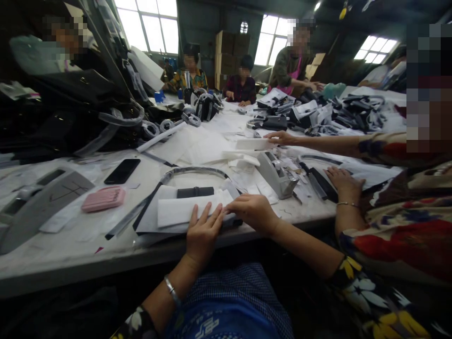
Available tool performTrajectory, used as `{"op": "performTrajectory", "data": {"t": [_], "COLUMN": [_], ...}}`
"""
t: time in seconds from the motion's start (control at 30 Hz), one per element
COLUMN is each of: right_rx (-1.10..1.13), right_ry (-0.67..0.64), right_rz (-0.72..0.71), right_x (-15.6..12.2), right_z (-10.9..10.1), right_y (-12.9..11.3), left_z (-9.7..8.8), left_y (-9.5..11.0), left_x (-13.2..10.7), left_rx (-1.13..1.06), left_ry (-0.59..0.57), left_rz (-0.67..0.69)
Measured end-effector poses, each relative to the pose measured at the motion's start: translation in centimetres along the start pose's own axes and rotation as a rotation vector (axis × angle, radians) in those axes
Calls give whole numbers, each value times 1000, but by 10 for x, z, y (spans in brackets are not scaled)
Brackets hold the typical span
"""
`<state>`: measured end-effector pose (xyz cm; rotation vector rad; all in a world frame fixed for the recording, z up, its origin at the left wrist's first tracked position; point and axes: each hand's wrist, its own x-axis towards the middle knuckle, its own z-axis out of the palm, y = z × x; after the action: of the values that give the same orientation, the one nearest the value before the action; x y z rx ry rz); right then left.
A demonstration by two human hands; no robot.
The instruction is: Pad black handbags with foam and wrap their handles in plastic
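A folded white sheet, like thin foam, lies across a flat bag with pale covering and dark edges. My left hand rests on the sheet's right part, fingers stretched and apart. Beside it, my right hand has thumb and fingers pinched together at the sheet's right end, close to the left fingertips. What sits in that pinch is too small to make out. Behind the sheet, a dark strap piece shows, and the bag's plastic-wrapped handle arches away from me.
A grey tape dispenser stands right of the bag; another dispenser is at far left. A black phone and pink case lie left. A co-worker's hand works at right. Dark bags are piled left.
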<state>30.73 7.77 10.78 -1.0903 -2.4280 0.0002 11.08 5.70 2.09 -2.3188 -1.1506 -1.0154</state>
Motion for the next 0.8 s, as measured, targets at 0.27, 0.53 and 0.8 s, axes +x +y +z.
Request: {"op": "performTrajectory", "data": {"t": [0.27, 0.53, 0.8], "right_rx": [175, 264, 351], "right_ry": [-112, -241, -169], "right_rz": [144, 301, 432], "right_x": [24, 33, 31], "right_z": [22, 32, 42], "right_y": [20, 31, 30], "left_z": [-2, -13, -10], "left_y": [1, -8, -15], "left_x": [1, 0, -4], "left_rx": [-78, -171, -56], "left_ry": [34, 21, -30], "left_rz": [-9, 20, 161]}}
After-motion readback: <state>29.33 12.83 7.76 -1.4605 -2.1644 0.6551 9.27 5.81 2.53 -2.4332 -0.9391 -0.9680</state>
